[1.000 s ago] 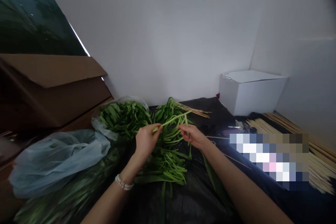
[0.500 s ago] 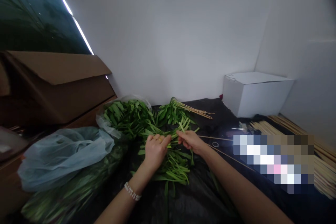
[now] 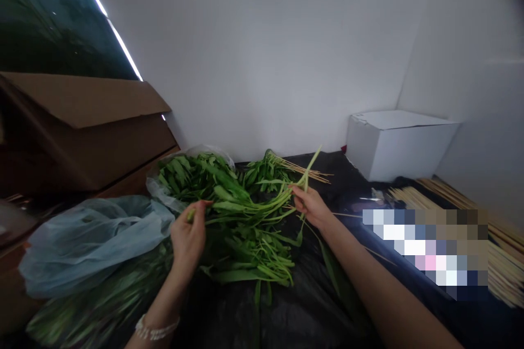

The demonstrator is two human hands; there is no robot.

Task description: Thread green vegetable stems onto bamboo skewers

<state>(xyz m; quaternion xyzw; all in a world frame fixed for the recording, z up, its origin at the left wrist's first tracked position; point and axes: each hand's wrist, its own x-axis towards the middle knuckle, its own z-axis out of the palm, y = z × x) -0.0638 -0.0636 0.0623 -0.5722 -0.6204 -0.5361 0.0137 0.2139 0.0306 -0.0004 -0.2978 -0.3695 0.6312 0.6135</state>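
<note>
Stems (image 3: 268,206) stretch, in the head view, between the two hands, over a black sheet (image 3: 295,311). The right hand (image 3: 310,206) pinches their pale ends between thumb and fingers. The left hand (image 3: 188,234) is near their leafy side, fingertips drawn together; whether it grips anything, I cannot tell. Greens (image 3: 266,259) lie just nearer; a blue bag (image 3: 94,245) sits left.

A white, beaded-looking bracelet (image 3: 156,331) circles the wrist behind the bare left hand (image 3: 189,234), near left; the right hand (image 3: 311,207) and forearm (image 3: 368,272) are bare too.
</note>
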